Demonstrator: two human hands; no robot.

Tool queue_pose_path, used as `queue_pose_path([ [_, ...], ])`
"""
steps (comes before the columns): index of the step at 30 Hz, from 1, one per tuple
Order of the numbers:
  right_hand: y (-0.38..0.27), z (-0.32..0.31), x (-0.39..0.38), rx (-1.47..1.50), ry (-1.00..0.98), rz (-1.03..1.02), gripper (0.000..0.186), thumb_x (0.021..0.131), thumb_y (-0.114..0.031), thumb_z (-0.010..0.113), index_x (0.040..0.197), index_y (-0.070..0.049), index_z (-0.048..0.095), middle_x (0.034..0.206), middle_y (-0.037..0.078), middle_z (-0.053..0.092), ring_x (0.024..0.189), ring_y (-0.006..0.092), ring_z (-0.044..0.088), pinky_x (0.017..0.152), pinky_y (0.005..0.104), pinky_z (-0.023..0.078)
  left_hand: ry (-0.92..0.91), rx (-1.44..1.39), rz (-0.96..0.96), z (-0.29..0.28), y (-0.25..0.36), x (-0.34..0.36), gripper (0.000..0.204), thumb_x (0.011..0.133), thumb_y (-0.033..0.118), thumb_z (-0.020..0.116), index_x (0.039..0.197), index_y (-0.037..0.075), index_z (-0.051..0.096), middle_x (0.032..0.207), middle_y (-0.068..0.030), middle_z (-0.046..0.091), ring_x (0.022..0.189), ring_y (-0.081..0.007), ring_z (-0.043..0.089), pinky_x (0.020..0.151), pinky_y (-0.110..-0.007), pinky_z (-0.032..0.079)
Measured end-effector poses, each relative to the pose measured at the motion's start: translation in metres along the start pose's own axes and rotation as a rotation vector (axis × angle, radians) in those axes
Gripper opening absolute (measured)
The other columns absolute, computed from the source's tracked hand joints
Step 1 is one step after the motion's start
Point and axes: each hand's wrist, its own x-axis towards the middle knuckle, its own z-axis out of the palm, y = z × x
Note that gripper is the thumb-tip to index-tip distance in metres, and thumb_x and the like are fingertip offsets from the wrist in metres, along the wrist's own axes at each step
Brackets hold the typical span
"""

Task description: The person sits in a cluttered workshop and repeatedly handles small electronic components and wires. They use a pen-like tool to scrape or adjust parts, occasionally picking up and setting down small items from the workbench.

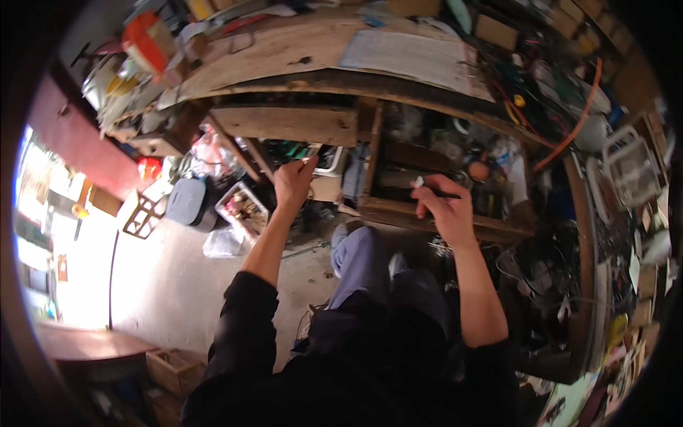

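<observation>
My left hand [294, 183] is closed in front of a white-rimmed tray [329, 171] with dark items, under a wooden board [284, 124]; what it holds, if anything, I cannot make out. My right hand [446, 206] pinches a small white thing [419, 181] over an open wooden drawer [427, 213]. The drawer contains plastic bags, a round orange object [478, 171] and other clutter too dark to name.
A cluttered wooden bench [284, 57] spans the top, with an orange cable [580, 128] at right. A white box of small items [242, 210], a grey lid-like object [186, 203] and crates lie at left. My legs are below; shelves crowd the right.
</observation>
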Motion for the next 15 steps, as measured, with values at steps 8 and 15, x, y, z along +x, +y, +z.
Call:
queue_pose_path([
  [8, -0.003, -0.013, 0.0, 0.02, -0.081, -0.033, 0.025, 0.104, -0.023, 0.064, 0.108, 0.001, 0.069, 0.084, 0.004, 0.067, 0.066, 0.0094, 0.058, 0.06, 0.0262, 0.047, -0.26, -0.43, 0.615, 0.001, 0.155, -0.067, 0.035, 0.08, 0.008, 0.082, 0.114, 0.003, 0.074, 0.112, -0.0133, 0.069, 0.107, -0.0268, 0.065, 0.09, -0.035, 0.052],
  [15, -0.005, -0.013, -0.002, -0.039, -0.134, -0.01, 0.027, 0.104, -0.025, 0.064, 0.103, 0.001, 0.071, 0.079, 0.003, 0.065, 0.066, 0.009, 0.057, 0.06, 0.0261, 0.045, -0.357, -0.507, 0.58, 0.028, 0.155, -0.068, 0.033, 0.081, 0.007, 0.08, 0.114, 0.003, 0.073, 0.113, -0.0125, 0.07, 0.107, -0.03, 0.065, 0.092, -0.038, 0.052],
])
